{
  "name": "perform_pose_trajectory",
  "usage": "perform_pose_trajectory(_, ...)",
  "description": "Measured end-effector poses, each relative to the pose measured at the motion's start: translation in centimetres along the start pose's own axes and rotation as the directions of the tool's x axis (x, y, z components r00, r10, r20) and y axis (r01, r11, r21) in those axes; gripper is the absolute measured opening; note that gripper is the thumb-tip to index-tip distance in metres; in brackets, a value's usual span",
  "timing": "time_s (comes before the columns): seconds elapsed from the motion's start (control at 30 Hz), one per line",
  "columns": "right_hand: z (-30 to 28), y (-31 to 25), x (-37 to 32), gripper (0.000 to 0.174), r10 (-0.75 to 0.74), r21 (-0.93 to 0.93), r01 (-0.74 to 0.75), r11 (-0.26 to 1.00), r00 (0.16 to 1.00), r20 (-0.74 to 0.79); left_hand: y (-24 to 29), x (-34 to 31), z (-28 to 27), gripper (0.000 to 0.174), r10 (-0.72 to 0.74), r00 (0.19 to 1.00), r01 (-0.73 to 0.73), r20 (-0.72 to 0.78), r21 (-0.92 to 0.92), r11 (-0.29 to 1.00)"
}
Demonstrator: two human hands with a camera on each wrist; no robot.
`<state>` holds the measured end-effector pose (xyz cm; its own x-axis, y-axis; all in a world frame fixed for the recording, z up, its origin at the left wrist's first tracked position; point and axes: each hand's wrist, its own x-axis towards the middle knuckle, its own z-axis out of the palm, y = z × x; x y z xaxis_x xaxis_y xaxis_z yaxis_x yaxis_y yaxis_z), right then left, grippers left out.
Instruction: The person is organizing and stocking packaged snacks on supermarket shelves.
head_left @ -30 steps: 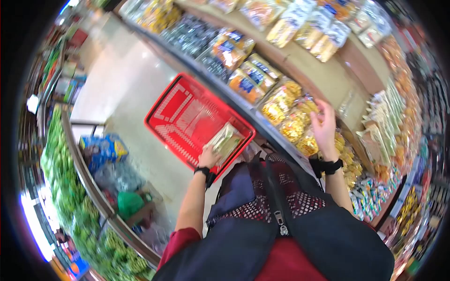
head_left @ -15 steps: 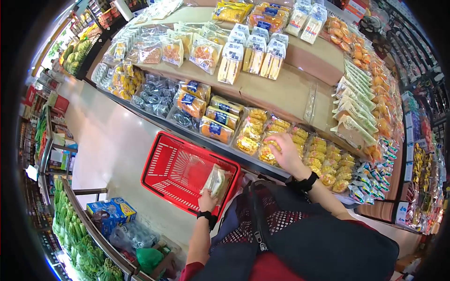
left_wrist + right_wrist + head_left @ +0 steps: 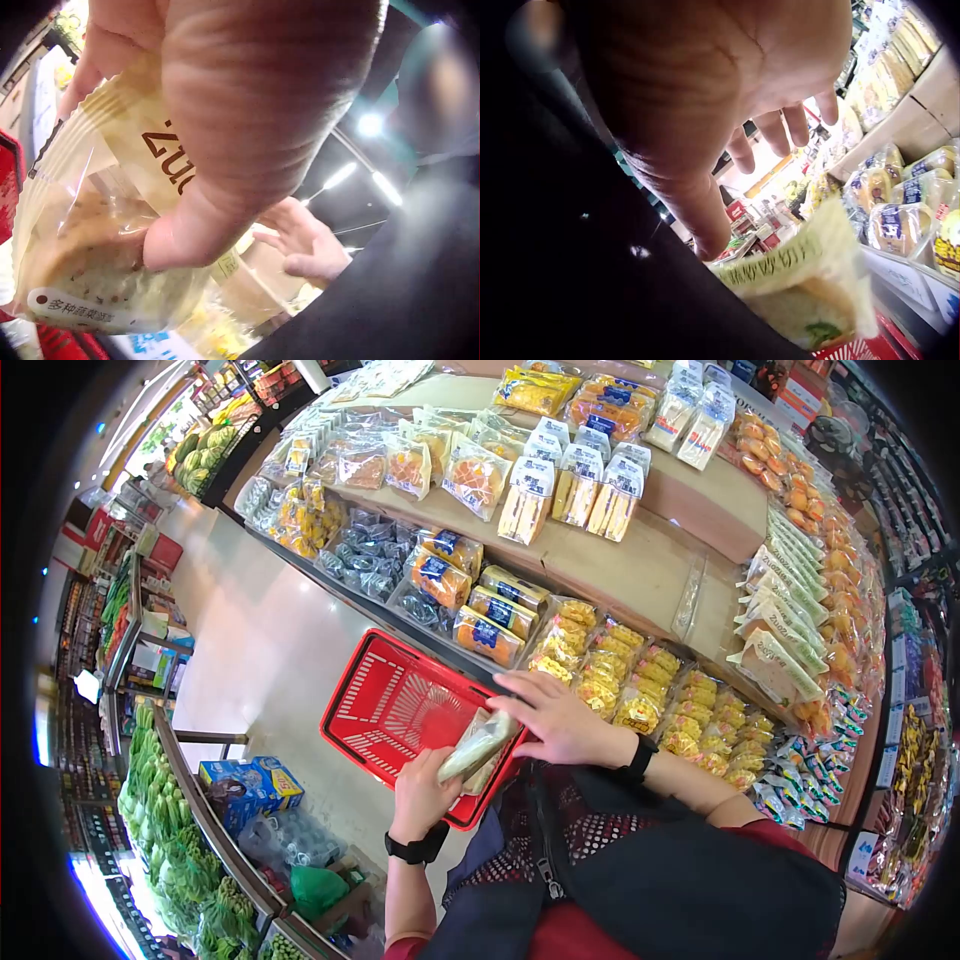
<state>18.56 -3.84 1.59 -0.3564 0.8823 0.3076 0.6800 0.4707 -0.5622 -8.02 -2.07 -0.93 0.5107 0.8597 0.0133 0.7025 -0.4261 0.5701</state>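
My left hand (image 3: 418,792) grips a bagged bread (image 3: 480,745) and holds it at the near right corner of the red basket (image 3: 352,680). In the left wrist view, the thumb presses the clear wrapper of the bread (image 3: 94,255), which has brown lettering and a white label strip. My right hand (image 3: 562,718) is just right of the bag, fingers extended and thumb apart. From the right wrist, the spread right hand (image 3: 727,105) hangs over the printed top of the bag (image 3: 802,277), with no grip on it.
Packs of yellow pastries (image 3: 605,670) and wrapped rolls (image 3: 490,635) line the shelf's front edge. Boxed sandwiches (image 3: 527,500) stand on the tier behind. More bagged bread (image 3: 780,665) is to the right. A rack of leafy greens (image 3: 190,860) stands left.
My right hand has moved left from the yellow pastries to beside the bagged bread. The left hand has raised the bread out of the basket's corner. The head view has shifted and become sharper.
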Motion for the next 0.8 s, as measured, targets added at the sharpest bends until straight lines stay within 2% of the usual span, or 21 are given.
perform_pose_trajectory(0.03, -0.2, -0.5, 0.4, 0.065, -0.095, -0.051, 0.096, 0.994, 0.995, 0.015, 1.3, 0.8, -0.7, 0.034, -0.001, 1.0, 0.001, 0.001, 0.004, 1.0)
perform_pose_trajectory(0.07, -0.2, -0.9, 0.7, 0.063, -0.115, -0.063, 0.116, 0.991, 0.993, 0.023, 2.5, 1.8, -1.3, 0.034, 0.117, 0.993, -0.118, -0.013, -0.017, 0.993)
perform_pose_trajectory(0.1, -0.2, -0.7, 0.6, 0.063, -0.113, -0.064, 0.114, 0.991, 0.993, 0.019, 3.6, 2.7, -1.7, 0.033, 0.237, 0.971, -0.238, -0.027, -0.037, 0.971)
perform_pose_trajectory(0.13, -0.2, -0.3, 0.5, 0.058, -0.116, -0.174, 0.123, 0.977, 0.992, 0.053, 4.5, 3.6, -1.9, 0.034, 0.3, 0.953, -0.301, -0.03, -0.042, 0.953)
perform_pose_trajectory(0.17, -0.4, -0.1, 0.4, 0.053, -0.112, -0.285, 0.132, 0.949, 0.99, 0.088, 5.2, 4.5, -1.7, 0.034, 0.308, 0.951, -0.309, -0.028, -0.043, 0.95)
perform_pose_trajectory(0.2, -0.9, 0.1, 0.2, 0.053, -0.105, -0.293, 0.125, 0.948, 0.991, 0.085, 5.9, 5.4, -1.5, 0.034, 0.362, 0.93, -0.364, -0.061, -0.041, 0.93)
perform_pose_trajectory(0.23, -1.7, 0.2, 0.0, 0.051, 0.079, -0.267, -0.018, 0.964, 0.973, 0.219, 6.4, 6.0, -1.2, 0.033, 0.414, 0.905, -0.419, -0.096, -0.04, 0.907)
perform_pose_trajectory(0.27, -2.5, 0.5, -0.2, 0.049, 0.253, -0.261, -0.166, 0.951, 0.903, 0.347, 6.3, 6.4, -1.0, 0.045, 0.41, 0.912, -0.411, -0.03, -0.031, 0.911)
perform_pose_trajectory(0.3, -3.3, 1.3, -0.7, 0.049, 0.263, -0.272, -0.173, 0.946, 0.902, 0.341, 6.8, 6.6, -1.1, 0.045, 0.421, 0.906, -0.422, -0.033, -0.038, 0.906)
perform_pose_trajectory(0.37, -5.6, 3.5, -2.3, 0.036, 0.243, -0.228, -0.218, 0.949, 0.966, 0.088, 7.9, 6.9, -1.7, 0.061, 0.326, 0.934, -0.33, -0.145, -0.002, 0.944)
perform_pose_trajectory(0.4, -7.8, 3.9, -2.9, 0.033, 0.333, -0.134, -0.333, 0.933, 0.943, -0.019, 7.4, 6.6, -1.9, 0.071, 0.262, 0.96, -0.266, -0.1, -0.032, 0.963)
perform_pose_trajectory(0.43, -10.4, 4.4, -3.3, 0.031, 0.423, -0.026, -0.429, 0.903, 0.899, -0.116, 6.8, 6.4, -1.6, 0.069, 0.206, 0.966, -0.223, -0.158, -0.102, 0.969)
perform_pose_trajectory(0.5, -15.2, 7.1, -4.2, 0.034, 0.629, -0.128, -0.653, 0.746, 0.755, -0.185, 5.0, 5.5, -0.9, 0.065, 0.112, 0.978, -0.134, -0.177, -0.123, 0.983)
perform_pose_trajectory(0.53, -17.2, 8.8, -4.3, 0.034, 0.598, -0.228, -0.658, 0.718, 0.75, -0.281, 4.0, 4.9, -0.6, 0.065, 0.119, 0.977, -0.142, -0.179, -0.122, 0.982)
perform_pose_trajectory(0.57, -19.1, 10.5, -4.3, 0.034, 0.555, -0.321, -0.664, 0.675, 0.744, -0.372, 2.9, 4.2, -0.2, 0.063, 0.054, 0.994, -0.066, -0.096, -0.121, 0.99)
perform_pose_trajectory(0.63, -21.8, 14.3, -4.3, 0.037, 0.604, -0.324, -0.737, 0.594, 0.674, -0.426, 0.6, 2.5, 0.6, 0.055, -0.037, 0.998, 0.04, 0.045, -0.087, 0.995)
perform_pose_trajectory(0.67, -22.6, 16.0, -4.0, 0.037, 0.599, -0.324, -0.737, 0.593, 0.673, -0.433, 0.0, 1.8, 0.9, 0.053, -0.07, 0.996, 0.076, 0.062, -0.101, 0.992)
perform_pose_trajectory(0.73, -23.4, 19.6, -3.4, 0.038, 0.638, -0.391, -0.779, 0.491, 0.626, -0.448, -0.5, 0.8, 1.2, 0.051, -0.102, 0.992, 0.11, 0.078, -0.112, 0.988)
perform_pose_trajectory(0.8, -23.4, 23.5, -3.0, 0.039, 0.65, -0.413, -0.769, 0.487, 0.635, -0.417, -0.6, 0.0, 1.4, 0.049, -0.152, 0.987, 0.158, 0.055, -0.112, 0.981)
